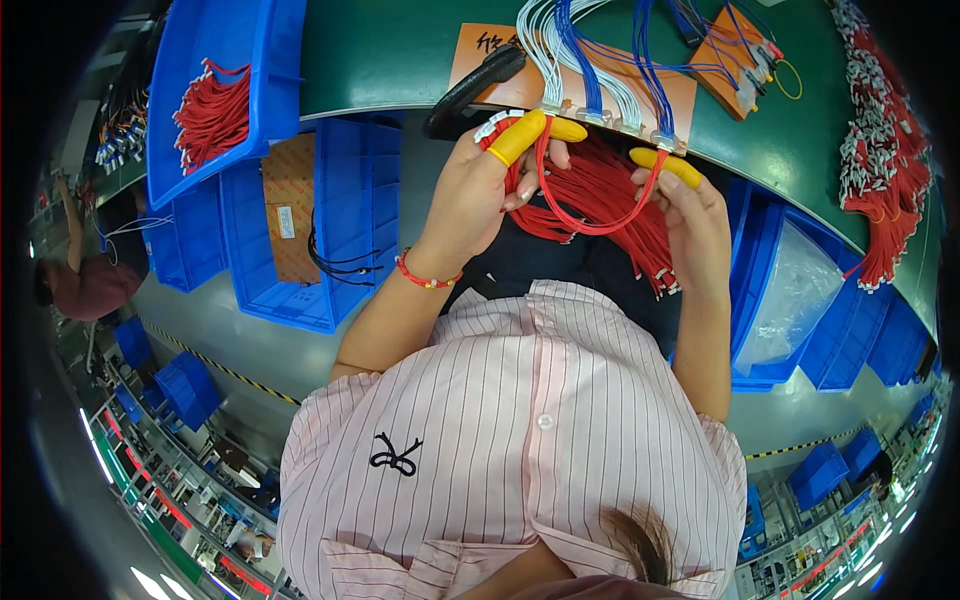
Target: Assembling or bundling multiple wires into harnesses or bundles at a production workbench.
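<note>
Head view shows a looped red cable [592, 231] hanging in a U between the two hands, at the near edge of the worktop [390, 60]; the left hand [470, 198] pinches one end and the right hand [698, 218] pinches the other; yellow finger covers [518, 138] hide much of both ends, so whether they are seated in the pale connectors [630, 125] cannot be told; white plugs [487, 128] show beside the left hand, though what it holds in its palm is hidden.

Behind the loop, a bundle of red cables [610, 195] lies across the lap, partly covered by the left hand; above, an orange board [683, 98] bears the connectors, its writing partly covered by a black handle-like object [485, 85]; white wires [540, 45] and blue wires [582, 60] run off the upper edge, cut off there.

Farther out, a second orange board [715, 55] lies to the right, then a heap of red cables [885, 150]; a blue bin [281, 75] at upper left holds more; below the worktop, a clear plastic bag [790, 300] blurs its bin's contents; a co-worker [100, 285] at far left is dim and distorted.
</note>
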Demonstrator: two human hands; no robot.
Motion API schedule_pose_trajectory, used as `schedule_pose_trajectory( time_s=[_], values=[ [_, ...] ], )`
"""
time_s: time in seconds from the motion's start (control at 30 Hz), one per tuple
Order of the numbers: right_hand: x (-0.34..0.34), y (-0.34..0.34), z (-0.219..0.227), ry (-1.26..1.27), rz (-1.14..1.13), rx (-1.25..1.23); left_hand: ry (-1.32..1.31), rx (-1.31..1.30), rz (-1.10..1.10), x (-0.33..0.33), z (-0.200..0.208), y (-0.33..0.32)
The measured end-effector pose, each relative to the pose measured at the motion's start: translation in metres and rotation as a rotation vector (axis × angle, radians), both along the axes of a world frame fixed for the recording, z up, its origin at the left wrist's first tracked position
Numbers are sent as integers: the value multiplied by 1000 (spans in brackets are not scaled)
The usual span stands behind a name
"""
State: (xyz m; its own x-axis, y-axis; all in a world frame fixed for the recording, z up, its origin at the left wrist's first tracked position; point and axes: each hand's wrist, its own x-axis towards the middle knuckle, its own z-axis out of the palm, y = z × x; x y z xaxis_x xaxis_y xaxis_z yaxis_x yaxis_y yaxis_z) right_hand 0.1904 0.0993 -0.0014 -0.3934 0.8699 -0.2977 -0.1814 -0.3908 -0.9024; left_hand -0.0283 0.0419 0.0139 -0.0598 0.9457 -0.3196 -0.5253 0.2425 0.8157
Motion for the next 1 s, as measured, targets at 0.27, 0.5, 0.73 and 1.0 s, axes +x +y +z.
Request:
schedule_pose_trajectory(
  time_s=[0.27,0.5,0.73,1.0],
  values=[
    [-35,2,-41,-826,119,922,37,14,-5,3,-10,8],
    [-38,8,-47,-742,161,790,-40,73,115,14,-16,6],
    [-25,-2,-28,-228,36,227,-593,-262,-286,26,3,-42],
    [-21,-11,3,-55,104,275,-184,-178,-9,28,-1,-42]
  ],
)
